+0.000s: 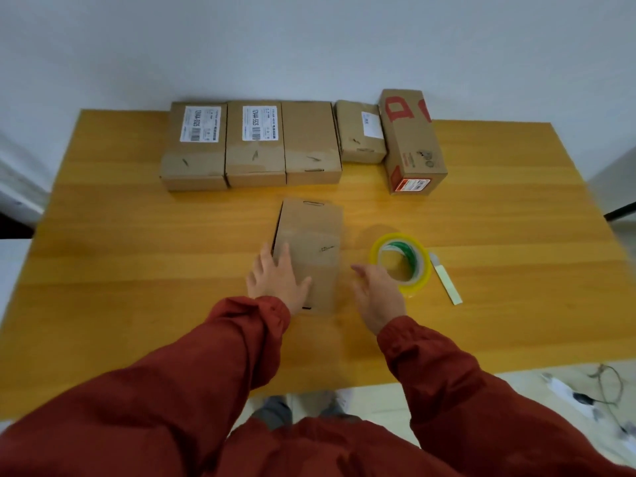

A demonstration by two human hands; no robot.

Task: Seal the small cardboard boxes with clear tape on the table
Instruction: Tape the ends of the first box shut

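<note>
Now a person's left hand (278, 280), fingers spread, is pressing the cardboard box (316, 235) mid-table while the right hand (378, 297), open and empty, is hovering beside the tape roll (423, 273); lifting that palm may be inviting the lid to gape.

Plain pale wall (309, 46) across the back. Down at the lower right, a loop of thin cable (607, 387) sprawls on the light floor (378, 404) beside something white (559, 387). A pale flat strip (447, 284) lies slantwise, and grey shoes (275, 409) peek out below
</note>
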